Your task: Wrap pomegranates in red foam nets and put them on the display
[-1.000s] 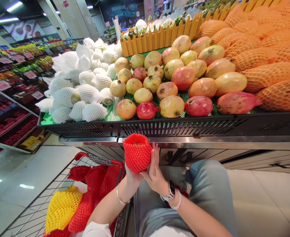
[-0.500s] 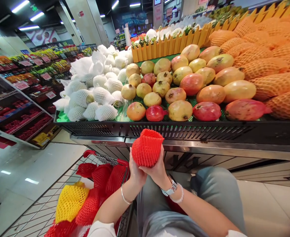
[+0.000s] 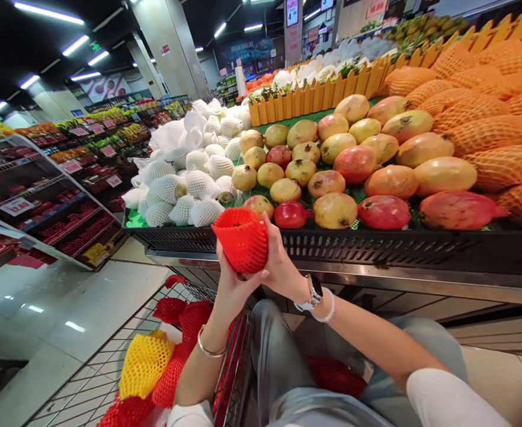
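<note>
Both hands work close together at the near edge of the display: the left hand [image 3: 234, 286] and the right hand [image 3: 282, 264] meet around a red foam net sleeve [image 3: 244, 246]. In view, it overlaps the black slotted front of the tray [image 3: 403, 252]; whether it touches that front I cannot tell. A metal ledge [image 3: 376, 277] runs below the tray and off to the right. To the left, the wire shopping cart [image 3: 89, 372] stands near the left forearm, holding a yellow foam net [image 3: 146, 363] and other red ones, and tiled floor [image 3: 65, 326] spreads beyond it. Bent knees lie close below on the right.

Left palm and fingers cup the sleeve narrowly from beneath and the left; the right hand is half curled, its fingers raised along the right side. The sleeve's wide mouth points upward, with something dark just inside, and its long axis stands nearly upright, top leaning slightly left. Just past the rim sit bare pomegranates [image 3: 335, 210], with white-netted fruit [image 3: 201, 182] left and orange-netted fruit [image 3: 500, 139] right.
</note>
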Demonstrator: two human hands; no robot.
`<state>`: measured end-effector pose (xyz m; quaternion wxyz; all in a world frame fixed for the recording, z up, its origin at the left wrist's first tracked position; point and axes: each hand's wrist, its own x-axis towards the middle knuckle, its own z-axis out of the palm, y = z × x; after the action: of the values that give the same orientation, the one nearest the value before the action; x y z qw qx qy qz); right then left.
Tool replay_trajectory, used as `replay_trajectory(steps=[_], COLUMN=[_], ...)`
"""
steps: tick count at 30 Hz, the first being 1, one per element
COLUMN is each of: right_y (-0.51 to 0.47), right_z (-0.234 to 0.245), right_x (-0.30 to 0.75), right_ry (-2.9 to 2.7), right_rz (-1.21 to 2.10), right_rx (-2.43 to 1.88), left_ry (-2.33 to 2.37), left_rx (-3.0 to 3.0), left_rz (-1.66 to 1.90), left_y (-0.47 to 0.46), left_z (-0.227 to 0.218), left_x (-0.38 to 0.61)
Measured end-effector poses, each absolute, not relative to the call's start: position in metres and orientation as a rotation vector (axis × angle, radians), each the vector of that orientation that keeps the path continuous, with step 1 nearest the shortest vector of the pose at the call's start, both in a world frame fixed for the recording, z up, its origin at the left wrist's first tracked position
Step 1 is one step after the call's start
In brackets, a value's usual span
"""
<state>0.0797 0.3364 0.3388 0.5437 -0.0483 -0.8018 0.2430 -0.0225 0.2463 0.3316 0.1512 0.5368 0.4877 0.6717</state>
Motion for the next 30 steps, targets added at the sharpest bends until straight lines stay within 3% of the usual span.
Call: replay_trajectory(steps=[7, 13, 22, 30], right_y=[0.364, 0.396, 0.448, 0.472], right_z=[0.395, 0.435, 0.456, 0.465], right_x=[0.066, 0.058, 0.054, 0.019], right_ry=[-2.515, -2.738, -2.686, -2.533], right_rz=[0.313, -0.321, -0.515, -0.375], right_rx=[0.055, -0.335, -0.697, -0.97], left_ry=[1.435, 1.638, 2.032, 2.252], left_rx=[1.307, 1.374, 1.487, 1.723], left_rz=[2.43, 2.657, 2.254, 1.949], left_y=[0.293, 0.307, 0.321, 0.344], left_z=[0.331, 0.344, 0.362, 0.365], left_x=[-0.069, -0.09, -0.082, -0.082])
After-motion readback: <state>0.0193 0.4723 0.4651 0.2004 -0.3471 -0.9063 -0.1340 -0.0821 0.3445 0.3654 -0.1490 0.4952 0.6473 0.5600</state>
